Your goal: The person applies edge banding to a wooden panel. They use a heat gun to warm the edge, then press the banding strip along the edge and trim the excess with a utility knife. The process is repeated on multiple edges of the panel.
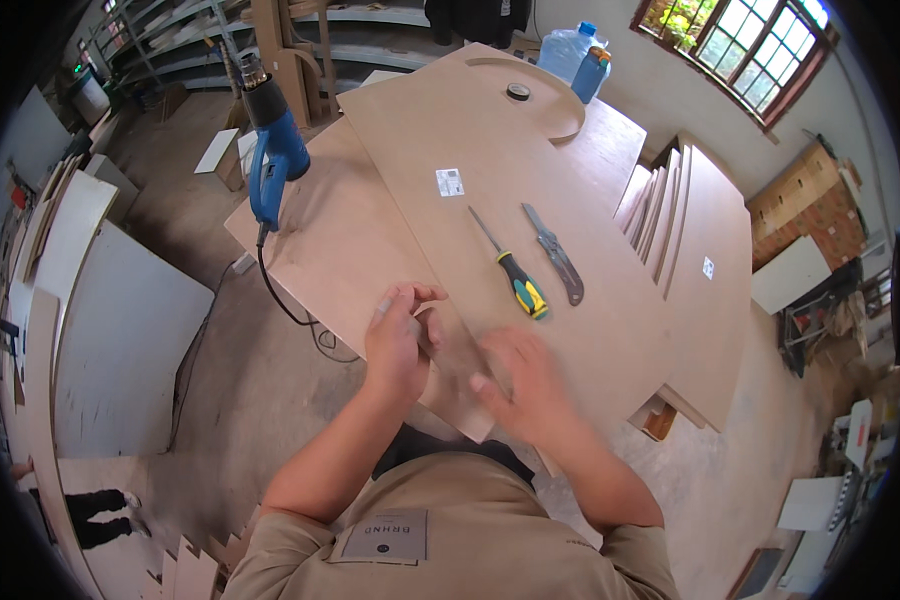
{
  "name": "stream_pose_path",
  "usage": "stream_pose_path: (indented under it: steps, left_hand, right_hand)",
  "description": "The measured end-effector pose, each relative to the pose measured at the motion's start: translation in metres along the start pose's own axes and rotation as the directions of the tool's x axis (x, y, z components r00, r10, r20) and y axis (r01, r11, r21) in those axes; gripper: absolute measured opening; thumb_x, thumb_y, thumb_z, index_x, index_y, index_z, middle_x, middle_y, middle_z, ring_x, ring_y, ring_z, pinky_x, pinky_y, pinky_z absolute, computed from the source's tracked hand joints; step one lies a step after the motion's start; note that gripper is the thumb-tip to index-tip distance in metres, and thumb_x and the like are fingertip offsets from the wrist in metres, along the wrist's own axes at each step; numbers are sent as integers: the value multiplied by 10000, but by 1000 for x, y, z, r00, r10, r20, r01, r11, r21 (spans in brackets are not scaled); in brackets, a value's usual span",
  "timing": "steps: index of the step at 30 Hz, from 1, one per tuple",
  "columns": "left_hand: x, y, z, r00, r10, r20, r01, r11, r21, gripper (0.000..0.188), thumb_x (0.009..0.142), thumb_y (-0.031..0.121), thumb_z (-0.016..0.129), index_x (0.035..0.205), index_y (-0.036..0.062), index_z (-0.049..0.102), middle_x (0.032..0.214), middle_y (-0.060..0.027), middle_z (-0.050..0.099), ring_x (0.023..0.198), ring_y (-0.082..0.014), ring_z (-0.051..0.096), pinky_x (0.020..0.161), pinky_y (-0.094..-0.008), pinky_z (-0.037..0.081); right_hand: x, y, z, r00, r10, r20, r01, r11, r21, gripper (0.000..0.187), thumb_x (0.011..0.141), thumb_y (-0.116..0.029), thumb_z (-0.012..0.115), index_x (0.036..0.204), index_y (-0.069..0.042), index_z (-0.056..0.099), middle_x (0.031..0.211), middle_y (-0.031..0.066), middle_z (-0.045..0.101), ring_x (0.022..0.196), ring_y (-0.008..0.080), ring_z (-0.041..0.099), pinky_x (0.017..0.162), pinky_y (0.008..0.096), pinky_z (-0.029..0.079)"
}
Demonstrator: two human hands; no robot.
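My left hand (398, 335) is raised over the near left edge of a large light-brown board (410, 175). Its fingers curve loosely, with a gap between index finger and thumb and nothing visible in it. My right hand (525, 385), smeared by motion, hovers at or on the board's near end with fingers stretched out. Between the hands runs a blurred brownish strip (457, 355); whether it is a loose piece or a board edge I cannot make out. Ahead of my right hand lie a yellow-and-green-handled screwdriver (510, 265) and a grey utility knife (553, 255).
A blue heat gun (278, 160) stands at the far left with its cord trailing down. Black tape (518, 91), a water jug (567, 52) and a blue bottle (591, 75) sit at the back. Stacked panels (715, 260) lean right; a person's legs (95, 510) show lower left.
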State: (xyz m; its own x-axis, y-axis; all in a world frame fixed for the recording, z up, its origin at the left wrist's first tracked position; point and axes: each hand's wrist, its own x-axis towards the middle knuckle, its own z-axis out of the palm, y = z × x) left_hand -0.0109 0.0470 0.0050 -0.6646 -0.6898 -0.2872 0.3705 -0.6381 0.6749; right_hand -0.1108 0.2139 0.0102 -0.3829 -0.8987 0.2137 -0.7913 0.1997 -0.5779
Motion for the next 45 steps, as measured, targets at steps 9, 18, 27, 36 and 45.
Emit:
stream_pose_path:
  steps: [9,18,27,36,45]
  left_hand:
    - [46,83,-48,939,212,270,-291,908,301,500,1068,438,444,1312,12,540,1216,-100,607,959,-204,597,886,-370,482]
    - [211,258,-196,927,372,46,-232,473,850,328,1020,323,599,1125,21,670,934,-28,675,896,-127,605,851,-307,466]
    - [258,226,-186,987,-156,31,99,757,646,504,940,364,726,1224,-19,563,934,-111,668,788,-203,676,658,-305,556]
    - [245,210,-188,998,11,57,-38,870,492,444,979,462,671,1069,36,583,829,-72,620,663,-161,620,563,-299,524]
    - [152,191,-142,982,-48,183,-44,884,465,470,1022,491,584,1093,27,596,778,-73,633,588,-156,616,525,-275,522]
  right_hand:
    - [61,-66,80,956,294,-20,-284,938,197,259,989,-158,556,1209,-30,599,812,145,678,689,370,654,659,469,517]
    - [46,-14,53,698,653,-294,-561,754,341,325,1085,-293,500,1037,-11,654,676,17,583,606,97,533,582,275,435]
    - [40,-23,76,674,731,-104,-548,590,593,355,1098,-332,487,1070,-9,631,718,23,582,605,91,528,573,262,437]
    - [16,-21,87,638,759,-133,-576,585,571,358,1101,-339,474,1072,-20,635,732,22,597,618,91,537,585,262,451]
    - [15,-25,102,643,751,-151,-529,578,622,361,1078,-360,473,1095,-66,680,710,31,635,620,125,590,610,309,484]
